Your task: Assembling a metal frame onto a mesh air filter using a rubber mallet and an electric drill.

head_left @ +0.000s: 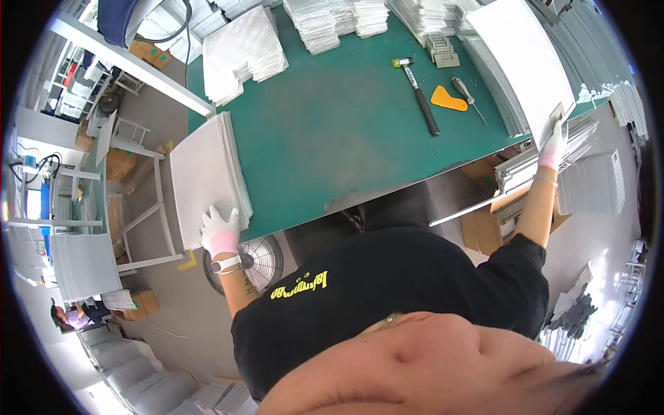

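Observation:
My left hand (220, 230), in a white glove, rests on the near corner of a stack of white perforated panels (200, 176) at the left end of the green table (346, 131). My right hand (553, 142), also gloved, is stretched far to the right and grips the near edge of a large white panel (522, 59) lying on another stack at the table's right end. My arms are spread wide apart.
On the table lie a hammer (420, 93), an orange scraper (448, 99) and a screwdriver (467, 95). More white panel stacks (245, 52) sit at the far side. A floor fan (261, 259) stands under the table's left end. Cardboard boxes (484, 228) are below right.

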